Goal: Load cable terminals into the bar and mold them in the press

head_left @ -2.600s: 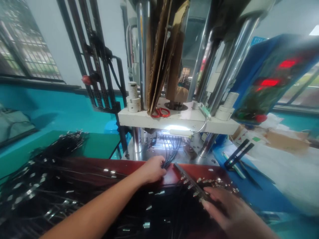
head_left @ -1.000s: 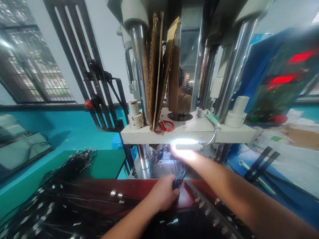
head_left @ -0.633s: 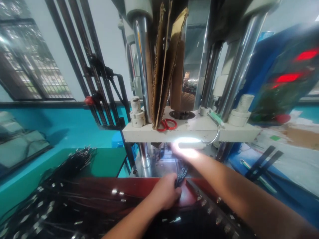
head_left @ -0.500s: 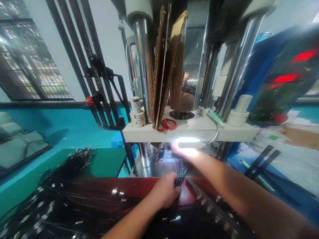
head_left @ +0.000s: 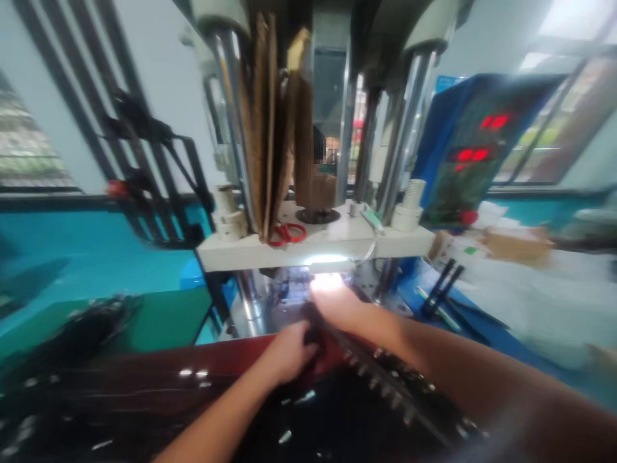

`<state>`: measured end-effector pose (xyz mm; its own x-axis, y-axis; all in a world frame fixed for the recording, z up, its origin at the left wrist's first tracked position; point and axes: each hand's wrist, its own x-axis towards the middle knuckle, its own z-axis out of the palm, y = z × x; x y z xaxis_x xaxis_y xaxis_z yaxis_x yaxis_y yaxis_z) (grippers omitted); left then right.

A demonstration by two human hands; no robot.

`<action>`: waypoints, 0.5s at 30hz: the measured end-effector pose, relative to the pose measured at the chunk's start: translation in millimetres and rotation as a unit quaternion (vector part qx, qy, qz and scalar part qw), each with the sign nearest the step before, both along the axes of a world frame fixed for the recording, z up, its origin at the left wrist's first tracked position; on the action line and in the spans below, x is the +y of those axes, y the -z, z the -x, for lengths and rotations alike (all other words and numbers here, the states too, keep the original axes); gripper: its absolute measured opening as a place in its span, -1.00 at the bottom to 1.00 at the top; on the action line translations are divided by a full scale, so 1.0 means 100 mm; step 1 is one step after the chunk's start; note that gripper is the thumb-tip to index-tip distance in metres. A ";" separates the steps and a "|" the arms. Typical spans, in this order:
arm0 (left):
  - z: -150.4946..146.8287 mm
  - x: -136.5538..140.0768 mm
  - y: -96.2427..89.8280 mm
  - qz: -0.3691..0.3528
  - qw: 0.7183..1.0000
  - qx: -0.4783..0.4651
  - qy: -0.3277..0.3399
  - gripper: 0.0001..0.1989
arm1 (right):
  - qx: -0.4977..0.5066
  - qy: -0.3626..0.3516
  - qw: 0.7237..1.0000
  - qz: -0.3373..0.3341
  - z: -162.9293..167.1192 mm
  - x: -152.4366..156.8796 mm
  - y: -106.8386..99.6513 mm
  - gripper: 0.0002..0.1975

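My left hand point(head_left: 290, 352) is closed at the far end of a dark metal bar point(head_left: 373, 370), with the thumb towards me. Blur hides exactly how the fingers sit on it. Small metal fittings line the bar, which slants down to the right. My right hand point(head_left: 332, 297) reaches in under the white plate point(head_left: 308, 249) of a press, just below a bright lamp point(head_left: 328, 262). Glare and blur hide its fingers. Left of that hand, a lit metal fixture point(head_left: 292, 286) shows on the press bed.
Red-handled scissors point(head_left: 288, 234) and upright cardboard point(head_left: 270, 141) stand on the press plate. A dark cable bundle point(head_left: 77, 331) lies at left. On the right are a blue control box point(head_left: 463, 148) with red displays, black-handled tools point(head_left: 443, 286) and white plastic bags point(head_left: 544, 308).
The view has swung right. The thin cables seen in my left hand no longer show there. The dark bar's far end has moved forward, beside that hand. My right hand stays under the lamp.
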<state>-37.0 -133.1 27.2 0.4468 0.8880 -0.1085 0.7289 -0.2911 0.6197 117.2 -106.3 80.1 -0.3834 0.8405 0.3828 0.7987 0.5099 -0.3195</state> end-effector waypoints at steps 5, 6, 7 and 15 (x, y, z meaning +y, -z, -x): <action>0.00 0.09 0.01 0.011 0.999 0.007 0.033 -0.82 | -0.065 0.069 0.995 0.013 -0.95 -1.08 -0.34 -0.82; 0.00 0.12 0.03 0.009 0.999 0.018 0.036 -0.81 | -0.013 0.170 0.985 0.003 -1.22 -1.34 -0.41 -0.79; -0.01 0.14 0.05 0.007 0.999 0.023 0.036 -0.79 | 0.021 0.275 0.961 0.008 -1.51 -1.60 -0.44 -0.78; -0.05 0.11 0.03 0.046 0.998 0.043 0.025 -0.73 | 0.009 0.553 0.802 0.226 -3.04 -3.03 0.94 -0.72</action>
<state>-32.3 -122.3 24.4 0.4765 0.8491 -0.2280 0.7663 -0.2740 0.5812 421.1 -409.8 -13.8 0.6937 0.7177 -0.0605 0.6761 -0.6778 -0.2889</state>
